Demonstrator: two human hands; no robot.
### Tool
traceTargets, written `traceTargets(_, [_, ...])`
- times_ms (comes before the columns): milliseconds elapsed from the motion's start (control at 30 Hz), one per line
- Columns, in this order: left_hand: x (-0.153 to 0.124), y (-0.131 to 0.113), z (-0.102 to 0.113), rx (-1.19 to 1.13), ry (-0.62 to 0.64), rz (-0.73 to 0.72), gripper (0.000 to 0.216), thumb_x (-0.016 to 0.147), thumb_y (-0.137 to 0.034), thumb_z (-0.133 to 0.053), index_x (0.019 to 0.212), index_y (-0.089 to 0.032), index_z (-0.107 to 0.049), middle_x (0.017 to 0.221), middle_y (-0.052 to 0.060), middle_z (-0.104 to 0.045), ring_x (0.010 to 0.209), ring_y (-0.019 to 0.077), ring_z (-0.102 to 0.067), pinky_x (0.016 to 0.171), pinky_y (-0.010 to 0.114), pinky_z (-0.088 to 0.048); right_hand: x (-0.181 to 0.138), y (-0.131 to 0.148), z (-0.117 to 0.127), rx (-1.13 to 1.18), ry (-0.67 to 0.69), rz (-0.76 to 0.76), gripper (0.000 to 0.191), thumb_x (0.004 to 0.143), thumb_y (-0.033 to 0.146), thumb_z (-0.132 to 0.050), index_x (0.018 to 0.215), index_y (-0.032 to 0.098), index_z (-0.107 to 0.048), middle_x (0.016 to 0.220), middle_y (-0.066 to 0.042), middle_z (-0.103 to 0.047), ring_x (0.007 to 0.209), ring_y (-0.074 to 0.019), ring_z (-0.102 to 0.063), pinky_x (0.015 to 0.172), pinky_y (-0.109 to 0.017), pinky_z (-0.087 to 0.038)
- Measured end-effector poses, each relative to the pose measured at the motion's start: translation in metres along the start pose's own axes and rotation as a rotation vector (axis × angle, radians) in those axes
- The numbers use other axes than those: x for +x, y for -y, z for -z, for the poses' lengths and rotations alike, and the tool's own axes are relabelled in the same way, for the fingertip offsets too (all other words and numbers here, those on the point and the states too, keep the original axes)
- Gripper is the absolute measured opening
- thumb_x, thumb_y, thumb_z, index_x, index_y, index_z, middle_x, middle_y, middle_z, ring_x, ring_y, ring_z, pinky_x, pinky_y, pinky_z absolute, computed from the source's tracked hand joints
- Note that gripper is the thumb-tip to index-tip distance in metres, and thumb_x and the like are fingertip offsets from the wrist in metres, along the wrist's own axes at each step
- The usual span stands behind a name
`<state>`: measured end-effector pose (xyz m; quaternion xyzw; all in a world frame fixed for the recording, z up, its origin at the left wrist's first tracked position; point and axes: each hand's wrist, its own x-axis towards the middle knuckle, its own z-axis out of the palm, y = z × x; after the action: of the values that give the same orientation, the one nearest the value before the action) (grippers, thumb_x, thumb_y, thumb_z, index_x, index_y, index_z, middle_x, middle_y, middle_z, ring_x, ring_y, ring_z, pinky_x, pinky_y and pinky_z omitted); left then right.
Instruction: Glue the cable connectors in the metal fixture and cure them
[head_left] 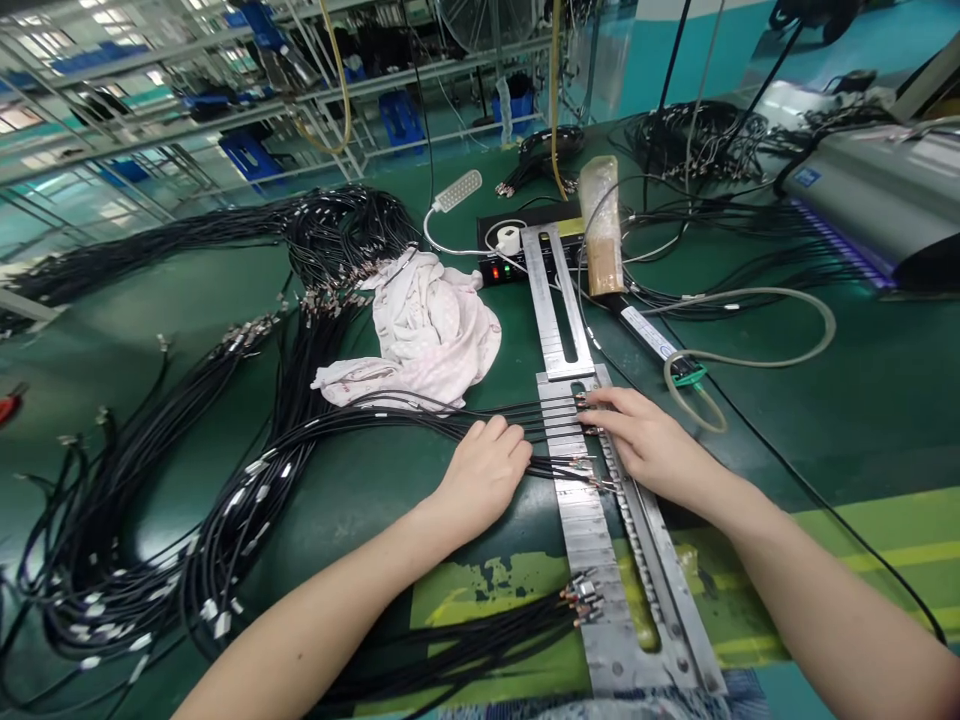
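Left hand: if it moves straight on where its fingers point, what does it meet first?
The left hand would most likely meet the metal jig first, just past its fingertips.

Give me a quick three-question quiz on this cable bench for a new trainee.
1. True or false: the left hand rests flat on the black cables.
2. Which thing lies just beyond those cables? A. white cloth B. red bucket C. cardboard box
3. Which hand has its fingertips on the cable ends at the metal jig?

Key: 1 true. 2 A. 3 the right hand.
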<state>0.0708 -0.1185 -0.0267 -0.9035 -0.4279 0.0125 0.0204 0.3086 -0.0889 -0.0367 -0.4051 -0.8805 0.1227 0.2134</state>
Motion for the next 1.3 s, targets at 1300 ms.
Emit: traceTargets(1300, [0.026, -0.025, 0.002, 0.012, 0.133, 0.163, 0.021, 0.089, -0.008, -0.033, 0.084, -0.014, -0.053, 0.074, 0.008, -0.061, 0.072, 0.0231, -0.055, 0.067, 0.035, -0.033, -0.004, 0.012, 0.016, -0.173, 0.031, -0.037, 0.039, 0.078, 0.001, -0.039, 0.104, 0.016, -0.064, 0.115, -0.012, -0.057, 0.100, -0.0220, -0.057, 0.082, -0.036, -0.050])
